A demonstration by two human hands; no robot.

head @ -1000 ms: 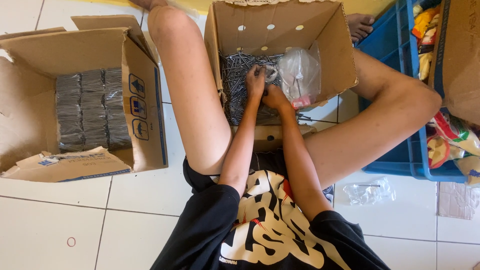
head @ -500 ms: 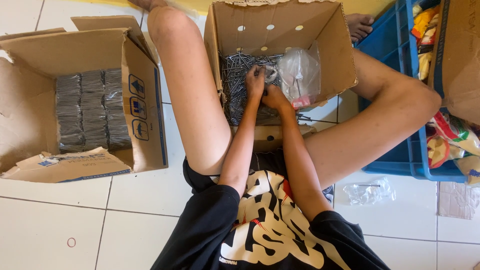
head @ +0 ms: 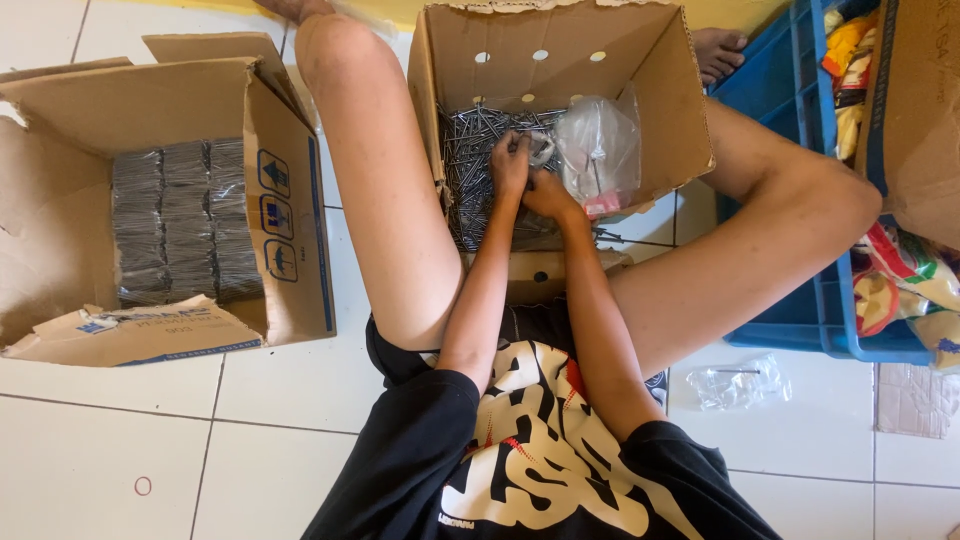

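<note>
Side carton point(head: 290, 215): far left, lying open, holds stacked grey packets point(head: 185, 220).
Left hand point(head: 510, 160): fingers curled over loose nails; whether they pinch any cannot be told.
Loose nails point(head: 470, 175): piled in the centre carton point(head: 660, 90), directly under both hands, long axes mixed.
Right hand point(head: 550, 190): touching the left, closed on a small bundle; contents unclear.
Plastic bag point(head: 600, 150): just right of the hands; right hand nearer.
Arms: both extended forward between the knees.
</note>
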